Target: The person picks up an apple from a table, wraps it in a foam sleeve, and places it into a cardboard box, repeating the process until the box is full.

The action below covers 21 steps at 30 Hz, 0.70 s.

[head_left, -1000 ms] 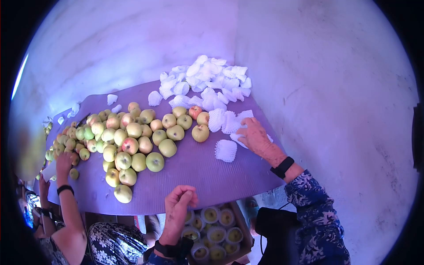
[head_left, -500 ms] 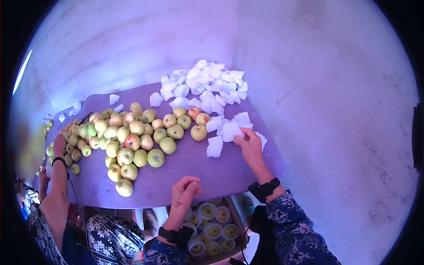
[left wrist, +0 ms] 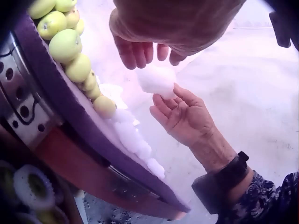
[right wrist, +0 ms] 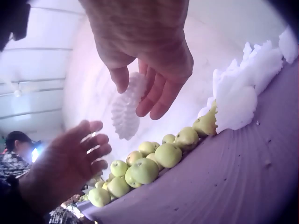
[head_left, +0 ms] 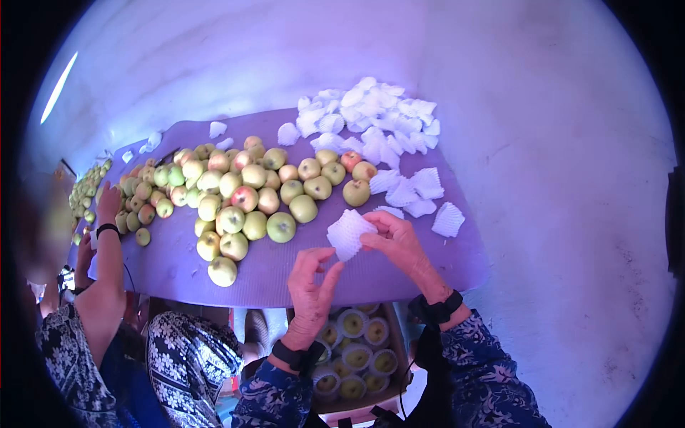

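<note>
In the head view my right hand (head_left: 401, 246) pinches a white foam fruit net (head_left: 348, 232) between thumb and fingers, up over the front part of the table. The right wrist view shows the ribbed side of this foam net (right wrist: 126, 112) hanging from the fingertips. My left hand (head_left: 311, 291) is close by on the left, its fingers loosely bent and pointing at the net with nothing in them. From the right wrist, that left hand (right wrist: 70, 156) appears apart from the net. A heap of yellow-green apples (head_left: 253, 175) lies beyond both hands.
More foam nets (head_left: 367, 110) are piled at the back of the purple-covered table (head_left: 385, 274), with several loose ones (head_left: 448, 220) at the right. Below the front edge stands a box (head_left: 401, 342) of netted apples (head_left: 357, 355). Another person's arm (head_left: 100, 282) reaches among the apples at left.
My right hand has picked a foam net from the loose ones and brought it left and nearer. My left hand has risen toward it, its fingers opening out. The head view has shifted.
</note>
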Each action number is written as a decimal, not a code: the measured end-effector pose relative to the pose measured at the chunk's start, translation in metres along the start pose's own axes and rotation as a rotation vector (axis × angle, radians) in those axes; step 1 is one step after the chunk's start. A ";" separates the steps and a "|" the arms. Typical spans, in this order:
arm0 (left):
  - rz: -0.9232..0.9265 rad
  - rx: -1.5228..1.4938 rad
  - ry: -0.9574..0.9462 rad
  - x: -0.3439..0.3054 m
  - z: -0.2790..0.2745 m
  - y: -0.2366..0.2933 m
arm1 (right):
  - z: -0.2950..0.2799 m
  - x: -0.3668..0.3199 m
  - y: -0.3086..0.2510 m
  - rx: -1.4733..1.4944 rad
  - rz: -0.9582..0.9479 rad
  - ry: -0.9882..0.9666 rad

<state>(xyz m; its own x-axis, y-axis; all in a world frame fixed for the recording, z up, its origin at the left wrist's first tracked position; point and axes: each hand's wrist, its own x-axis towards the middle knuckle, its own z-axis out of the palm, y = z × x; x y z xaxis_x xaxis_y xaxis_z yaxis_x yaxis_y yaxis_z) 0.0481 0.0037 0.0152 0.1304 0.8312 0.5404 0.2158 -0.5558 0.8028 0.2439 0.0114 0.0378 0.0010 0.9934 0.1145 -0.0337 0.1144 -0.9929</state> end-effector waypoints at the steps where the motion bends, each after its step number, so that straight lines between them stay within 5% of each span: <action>1: 0.098 0.111 -0.016 0.001 -0.003 0.003 | 0.005 0.000 0.003 0.005 0.023 -0.023; 5: 0.196 0.366 -0.035 -0.001 -0.003 -0.001 | 0.025 0.001 0.013 0.014 0.080 -0.078; 8: -0.089 0.252 -0.134 0.001 -0.006 -0.006 | 0.032 0.001 0.007 -0.041 0.076 -0.100; 11: -0.361 -0.281 -0.097 0.001 -0.009 -0.024 | 0.037 0.005 0.012 -0.061 0.032 -0.144; 14: -0.467 -0.537 -0.124 0.002 -0.019 -0.019 | 0.044 0.007 0.020 -0.074 -0.002 -0.171; 21: -0.509 -0.359 -0.146 -0.004 -0.031 -0.030 | 0.050 0.005 0.022 -0.167 -0.043 -0.242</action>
<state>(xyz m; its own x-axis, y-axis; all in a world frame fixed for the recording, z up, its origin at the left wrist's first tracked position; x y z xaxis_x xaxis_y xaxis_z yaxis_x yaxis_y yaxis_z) 0.0109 0.0165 -0.0037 0.2326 0.9713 0.0499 -0.0491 -0.0395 0.9980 0.1930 0.0190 0.0184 -0.2403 0.9604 0.1410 0.1262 0.1750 -0.9765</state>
